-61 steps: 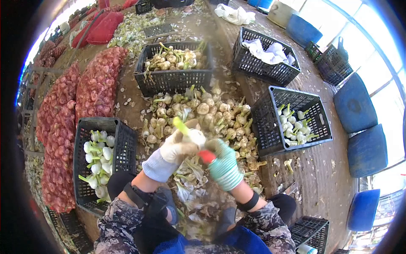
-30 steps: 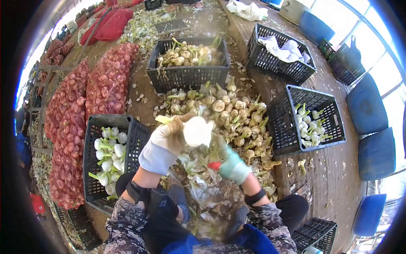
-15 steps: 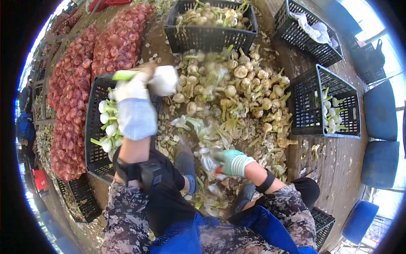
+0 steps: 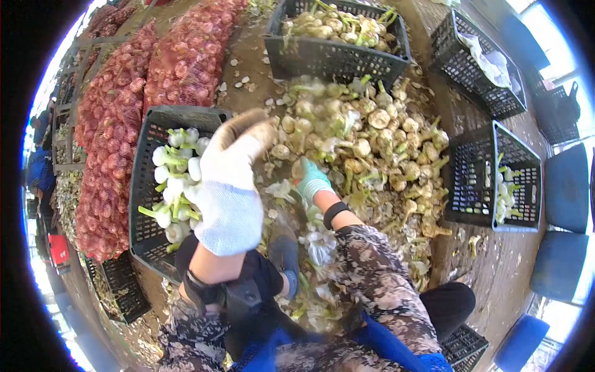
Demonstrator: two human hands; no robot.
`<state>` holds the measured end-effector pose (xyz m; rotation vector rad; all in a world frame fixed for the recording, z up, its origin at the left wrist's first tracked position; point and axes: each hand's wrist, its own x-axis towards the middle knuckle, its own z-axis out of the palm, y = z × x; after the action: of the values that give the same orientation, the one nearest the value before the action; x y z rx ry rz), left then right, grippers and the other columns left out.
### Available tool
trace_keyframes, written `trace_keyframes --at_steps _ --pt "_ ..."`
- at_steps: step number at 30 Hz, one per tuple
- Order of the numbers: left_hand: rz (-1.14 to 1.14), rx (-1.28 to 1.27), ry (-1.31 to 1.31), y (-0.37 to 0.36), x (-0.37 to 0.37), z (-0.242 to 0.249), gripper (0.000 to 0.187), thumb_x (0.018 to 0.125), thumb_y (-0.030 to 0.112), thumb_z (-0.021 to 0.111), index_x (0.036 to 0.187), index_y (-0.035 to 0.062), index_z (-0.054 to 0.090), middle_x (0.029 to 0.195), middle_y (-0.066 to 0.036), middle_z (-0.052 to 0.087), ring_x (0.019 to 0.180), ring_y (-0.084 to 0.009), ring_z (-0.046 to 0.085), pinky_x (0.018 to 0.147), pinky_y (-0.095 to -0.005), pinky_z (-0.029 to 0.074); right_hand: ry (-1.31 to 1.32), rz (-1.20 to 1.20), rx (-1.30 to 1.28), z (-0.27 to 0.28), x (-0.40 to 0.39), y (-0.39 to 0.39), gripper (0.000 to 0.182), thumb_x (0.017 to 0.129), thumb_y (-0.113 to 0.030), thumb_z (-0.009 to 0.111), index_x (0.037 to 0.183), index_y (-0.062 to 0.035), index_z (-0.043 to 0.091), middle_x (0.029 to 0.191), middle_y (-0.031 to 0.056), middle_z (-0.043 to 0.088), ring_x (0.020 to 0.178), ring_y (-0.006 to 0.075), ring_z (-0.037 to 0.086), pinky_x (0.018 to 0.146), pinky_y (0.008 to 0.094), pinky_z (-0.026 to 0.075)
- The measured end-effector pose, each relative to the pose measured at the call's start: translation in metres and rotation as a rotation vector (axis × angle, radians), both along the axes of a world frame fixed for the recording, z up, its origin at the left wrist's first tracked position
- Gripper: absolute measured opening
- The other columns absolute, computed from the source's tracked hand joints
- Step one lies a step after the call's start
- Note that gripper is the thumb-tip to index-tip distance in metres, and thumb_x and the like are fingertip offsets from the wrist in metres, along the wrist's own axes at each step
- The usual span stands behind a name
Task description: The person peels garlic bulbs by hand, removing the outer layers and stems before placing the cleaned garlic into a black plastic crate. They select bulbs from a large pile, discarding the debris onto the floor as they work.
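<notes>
My left hand (image 4: 238,167), in a white glove with brown-stained fingers, is raised beside the left crate. Its fingers are apart and hold nothing. That black crate (image 4: 139,204) contains several clean white garlic bulbs (image 4: 176,180) with short green stems. My right hand (image 4: 312,181), in a green glove with a striped cuff, reaches to the near left edge of a heap of untrimmed garlic (image 4: 384,136). Its fingers look bent together, and whatever they may grip is hidden. Loose garlic skins (image 4: 320,247) lie below it, between my feet.
Red mesh sacks (image 4: 186,62) of bulbs stand at left. A black crate (image 4: 334,59) of untrimmed garlic sits behind the heap. At right are another crate (image 4: 471,180) with white bulbs and a crate (image 4: 443,56) with white cloth. Blue barrels (image 4: 564,192) line the right side.
The white garlic bulb has left my left hand, whose fingers have opened. My right hand has moved forward from the skins to the heap. The view has shifted slightly.
</notes>
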<state>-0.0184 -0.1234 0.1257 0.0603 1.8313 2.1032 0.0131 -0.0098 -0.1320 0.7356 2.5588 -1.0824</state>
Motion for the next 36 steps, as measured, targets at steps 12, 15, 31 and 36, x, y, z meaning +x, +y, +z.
trace_keyframes --at_steps 12,15,31,36 --pt "-0.120 0.081 -0.264 0.012 -0.003 -0.021 0.032 0.078 0.013 0.058 0.106 -0.0029 0.053 0.098 -0.010 0.057 0.087 -0.0165 0.054 0.079 -0.0284 0.042 0.990 -0.484 -0.770 0.113 0.026 0.007 0.076 0.061 -0.001 0.073 0.124 -0.0040 0.031 0.111 0.0104 0.045 0.098 0.0236 0.050 0.080 0.0322 0.047" --pt "-0.287 0.199 -0.616 0.024 0.008 -0.017 0.026 0.084 0.020 0.053 0.105 0.0047 0.054 0.089 -0.003 0.059 0.080 -0.0162 0.055 0.070 -0.0265 0.044 1.081 -0.316 -0.191 0.167 0.048 0.006 0.074 0.058 -0.019 0.079 0.118 -0.0020 0.040 0.109 0.0122 0.043 0.102 0.0250 0.045 0.087 0.0349 0.039" --pt "-0.641 0.112 0.252 0.044 0.046 -0.001 0.081 0.054 -0.009 0.074 0.126 0.0007 0.038 0.122 -0.008 0.045 0.108 -0.0158 0.046 0.093 -0.0278 0.038 0.938 -0.658 -0.812 0.227 0.108 0.035 0.024 0.078 -0.011 0.062 0.098 0.0008 0.056 0.085 0.0068 0.061 0.074 0.0121 0.056 0.063 0.0233 0.045" --pt "-0.693 0.102 0.228 0.042 0.045 0.005 0.081 0.056 -0.003 0.077 0.127 0.0009 0.037 0.121 -0.008 0.046 0.108 -0.0150 0.046 0.092 -0.0274 0.037 0.929 -0.551 -0.833 0.237 0.120 0.040 0.024 0.075 -0.009 0.064 0.096 0.0014 0.058 0.083 0.0050 0.062 0.072 0.0105 0.056 0.062 0.0226 0.044"
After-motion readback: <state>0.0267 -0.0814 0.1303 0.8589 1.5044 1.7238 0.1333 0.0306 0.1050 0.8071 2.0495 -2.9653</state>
